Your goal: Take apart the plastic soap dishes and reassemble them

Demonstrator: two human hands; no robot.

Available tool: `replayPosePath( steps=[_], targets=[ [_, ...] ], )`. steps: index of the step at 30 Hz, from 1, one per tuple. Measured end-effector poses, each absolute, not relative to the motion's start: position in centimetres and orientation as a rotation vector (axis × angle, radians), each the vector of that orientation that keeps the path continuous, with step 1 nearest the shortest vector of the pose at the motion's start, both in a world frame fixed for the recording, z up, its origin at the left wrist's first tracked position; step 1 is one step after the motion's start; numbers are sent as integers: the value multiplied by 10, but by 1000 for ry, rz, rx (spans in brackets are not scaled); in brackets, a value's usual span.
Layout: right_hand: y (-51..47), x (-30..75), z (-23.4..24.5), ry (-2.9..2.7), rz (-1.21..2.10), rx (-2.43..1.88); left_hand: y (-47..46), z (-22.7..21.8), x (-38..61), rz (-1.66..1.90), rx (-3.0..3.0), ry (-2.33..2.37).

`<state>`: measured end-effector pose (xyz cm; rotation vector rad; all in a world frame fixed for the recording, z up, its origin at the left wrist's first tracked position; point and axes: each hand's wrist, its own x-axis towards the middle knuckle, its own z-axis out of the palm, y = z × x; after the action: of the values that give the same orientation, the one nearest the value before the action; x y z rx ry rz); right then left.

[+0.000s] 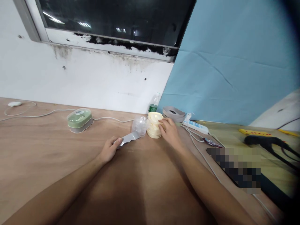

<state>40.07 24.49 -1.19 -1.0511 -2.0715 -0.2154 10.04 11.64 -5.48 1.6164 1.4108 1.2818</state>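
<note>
My left hand (pixel 110 149) is closed around the grey handle of a flat scoop-like tool (pixel 128 138) that lies on the wooden table (pixel 42 156). Its far end reaches a clear plastic cup (pixel 139 125). My right hand (pixel 169 131) rests on a stack of cream-coloured round lids or cups (pixel 153 124), fingers curled against its side and top. Both arms stretch forward over the table.
A green and grey lidded box (pixel 79 120) sits to the left with a white cable (pixel 35 115) running past it. Behind the stack stand a green-labelled bottle (pixel 153 104), a grey dish (pixel 173 113) and a white power strip (pixel 195 125). A blue sheet (pixel 234 62) hangs at right.
</note>
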Motion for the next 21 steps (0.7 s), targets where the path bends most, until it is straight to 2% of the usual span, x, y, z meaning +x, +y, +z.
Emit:
replayPosePath(
  steps=[10,21],
  targets=[
    [243,403,-8,-2096,-205,-1171,116,-54,101,1275,1606,1402],
    [236,404,9,-1948,-207,-1058,118,-57,100,1264,1614,1403]
  ],
)
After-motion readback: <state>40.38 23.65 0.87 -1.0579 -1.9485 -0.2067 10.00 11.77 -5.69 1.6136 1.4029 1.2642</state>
